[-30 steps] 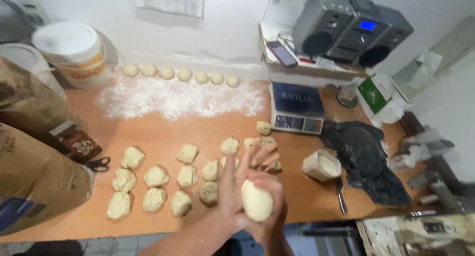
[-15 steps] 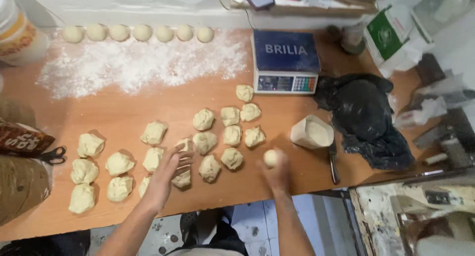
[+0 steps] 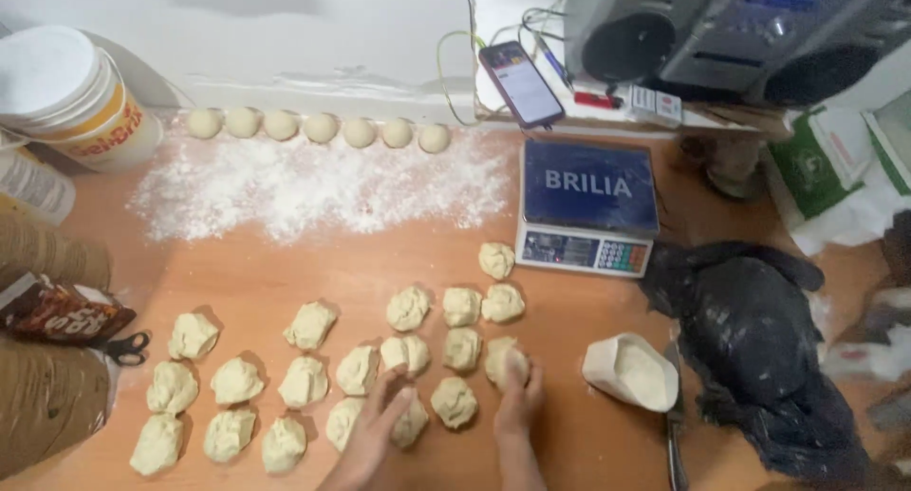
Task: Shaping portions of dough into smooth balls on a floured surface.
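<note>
Head view, looking down on a wooden table (image 3: 266, 263). The right hand (image 3: 518, 396) lies cupped, palm down, over a dough piece (image 3: 505, 360), fingers curled closed around it and pressing it to the board; only the far edge of the piece shows, at 12 o'clock from the fingertips. The left hand (image 3: 378, 426) rests with fingers spread and nearly flat on another rough dough lump (image 3: 410, 423), touching it rather than gripping it; this lump lies at 3 o'clock from the palm, between the two hands, and has no clear long axis.

The left hand is the nearer one to the cluster of rough dough lumps (image 3: 237, 382), which spreads from 9 to 12 o'clock of it; the right hand is nearer to the white flour scoop (image 3: 631, 370) at its 3 o'clock.

Further off, at 12 o'clock: a patch of loose flour (image 3: 313, 192), then a row of smooth dough balls (image 3: 321, 128) along the wall. A blue-topped kitchen scale (image 3: 588, 204) stands at 1 o'clock from the right hand, with a phone (image 3: 521, 84) behind it. A white bucket (image 3: 76, 97) stands at the far left corner, and a dark floured cloth (image 3: 759, 349) lies at right.
</note>
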